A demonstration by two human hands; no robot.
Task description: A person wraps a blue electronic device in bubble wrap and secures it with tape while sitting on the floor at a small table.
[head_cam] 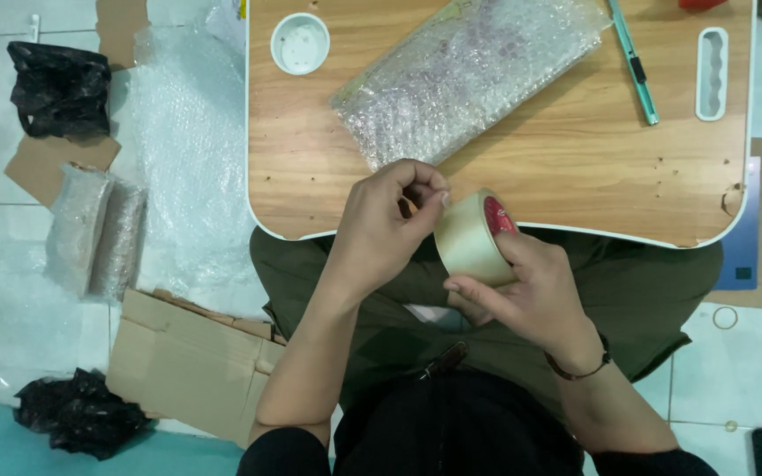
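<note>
Head view, hands [451, 251] on tape roll [474, 238], table edge [575, 231] beside

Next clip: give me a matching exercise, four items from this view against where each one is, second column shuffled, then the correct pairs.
Items
1. Roll of packing tape
2. Bubble-wrapped package
3. Teal utility knife
4. Flattened cardboard box

Places
A. On the floor, beside the person's left arm
B. In the middle of the wooden lap table
C. Held in the right hand, with the left hand pinching at its edge
D. Near the table's far right side, next to a white slotted insert

Pairs: 1-C, 2-B, 3-D, 4-A
</note>
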